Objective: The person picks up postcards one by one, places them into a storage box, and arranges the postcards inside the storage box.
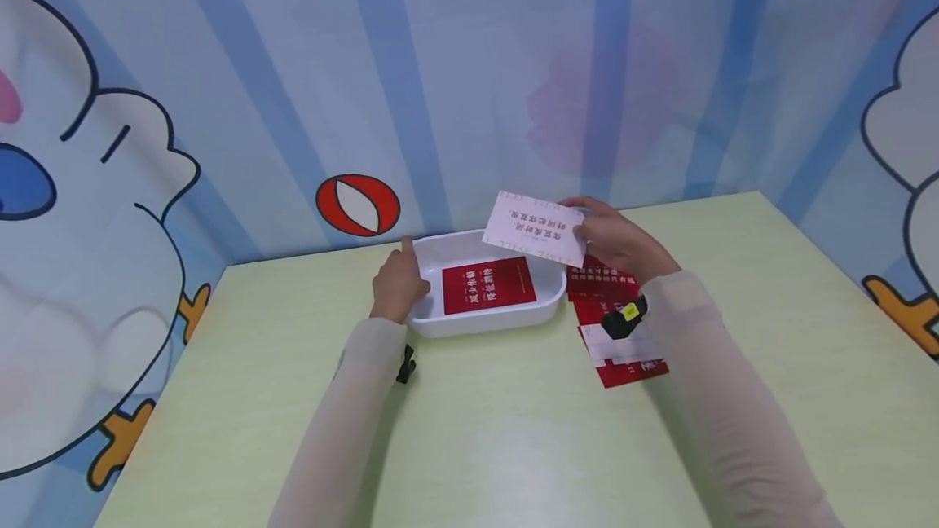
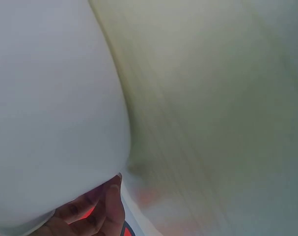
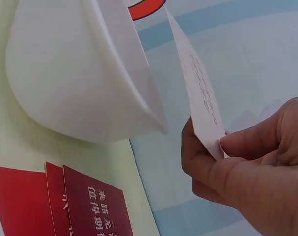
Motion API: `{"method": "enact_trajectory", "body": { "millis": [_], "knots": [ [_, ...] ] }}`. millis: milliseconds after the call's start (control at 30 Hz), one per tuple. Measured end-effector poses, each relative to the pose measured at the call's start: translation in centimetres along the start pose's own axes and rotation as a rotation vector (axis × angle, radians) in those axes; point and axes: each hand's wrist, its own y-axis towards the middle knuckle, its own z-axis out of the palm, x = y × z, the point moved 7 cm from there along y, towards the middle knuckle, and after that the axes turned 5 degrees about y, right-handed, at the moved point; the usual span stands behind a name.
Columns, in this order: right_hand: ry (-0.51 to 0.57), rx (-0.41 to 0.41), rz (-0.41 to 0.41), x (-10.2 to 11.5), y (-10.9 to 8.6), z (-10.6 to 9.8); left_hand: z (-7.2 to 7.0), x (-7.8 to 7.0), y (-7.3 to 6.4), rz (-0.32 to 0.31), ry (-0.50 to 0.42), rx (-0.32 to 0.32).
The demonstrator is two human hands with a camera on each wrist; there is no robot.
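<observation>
My right hand (image 1: 619, 239) pinches a pale pink printed card (image 1: 534, 226) by its right edge, thumb against fingers. The card is tilted above the back right part of a white rectangular dish (image 1: 487, 324); the right wrist view shows the card (image 3: 200, 88) apart from the rim. At the dish's left end, my left hand (image 1: 398, 282) grips the side, with the thumb over the rim. In the left wrist view its fingers (image 2: 112, 209) lie against the outer wall. A red card (image 1: 489, 285) with white characters lies inside the dish.
Right of the dish lies an overlapping spread of red cards (image 1: 612, 373) and white cards (image 1: 623, 347), partly under my right wrist. The pale table (image 1: 499, 446) meets a blue cartoon-printed backdrop (image 1: 469, 88) just behind the dish.
</observation>
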Motion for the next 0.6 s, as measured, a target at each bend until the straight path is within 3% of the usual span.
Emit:
{"method": "enact_trajectory", "body": {
  "millis": [333, 600],
  "knots": [
    [-0.032, 0.047, -0.023, 0.6, 0.5, 1.9, -0.2, 0.5, -0.2, -0.004, 0.0, 0.001],
    [-0.062, 0.055, 0.011, 0.8, 1.2, 3.1, -0.6, 0.5, -0.3, -0.005, 0.016, -0.015]
  ]
}}
